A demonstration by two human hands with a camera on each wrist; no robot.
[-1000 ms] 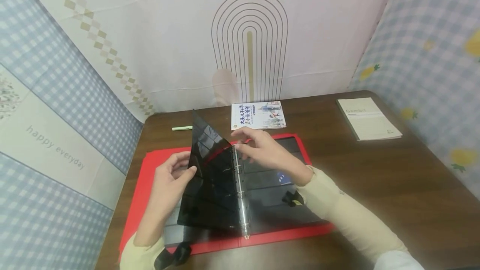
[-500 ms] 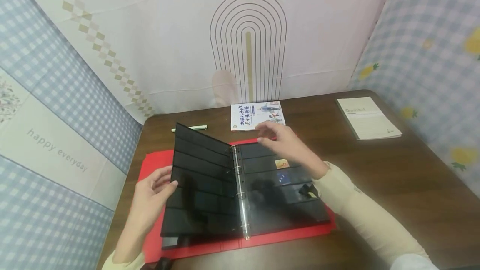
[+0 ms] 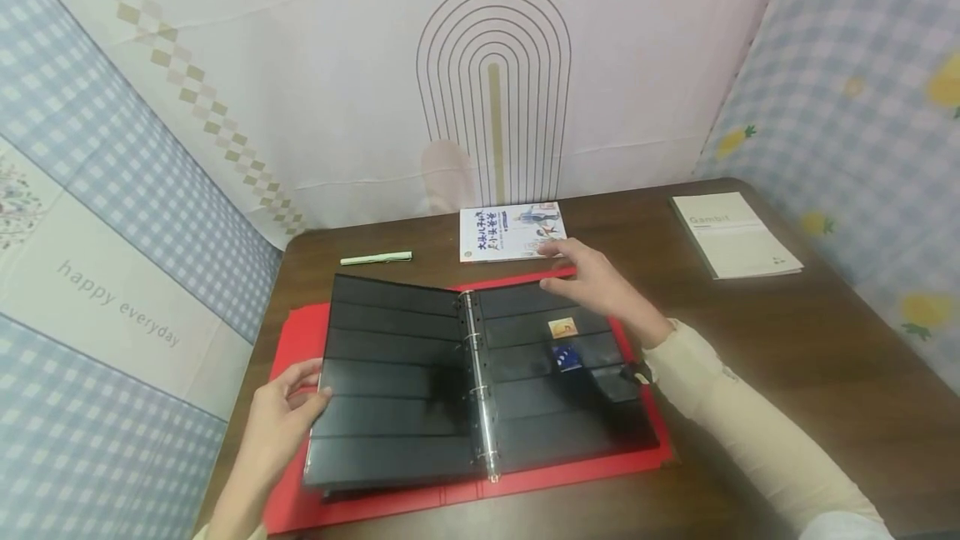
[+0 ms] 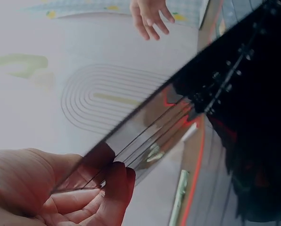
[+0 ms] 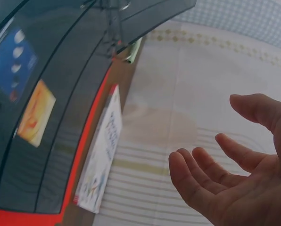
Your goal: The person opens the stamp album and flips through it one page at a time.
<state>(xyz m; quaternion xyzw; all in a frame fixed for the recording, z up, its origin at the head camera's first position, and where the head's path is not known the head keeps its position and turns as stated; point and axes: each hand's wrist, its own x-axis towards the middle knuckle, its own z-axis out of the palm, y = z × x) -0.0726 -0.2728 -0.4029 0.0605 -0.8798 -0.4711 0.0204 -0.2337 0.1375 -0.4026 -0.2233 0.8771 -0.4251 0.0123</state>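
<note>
A red ring-binder stamp album (image 3: 442,497) lies spread on the table. My left hand (image 3: 281,415) pinches the outer edge of a black pocket page (image 3: 393,390), thumb on the near face and fingers behind. In the left wrist view the page slants up from the rings to those fingers (image 4: 114,188). The right-hand page (image 3: 525,427) holds an orange-and-cream stamp (image 3: 562,327) and a dark blue one (image 3: 567,358) in its pockets. Over that page's top edge hovers my right hand (image 3: 600,277), holding nothing, its fingers spread loosely in the right wrist view.
Behind the album lie a pale green pen (image 3: 375,257) and a white picture book (image 3: 498,232). A cream notebook (image 3: 735,236) is at the table's back right. Patterned cloth (image 3: 360,107) hangs along the back and both sides.
My left hand has swung the black page leftward and down toward the left side. My right hand has moved away from the rings to the right, baring the two stamps.
</note>
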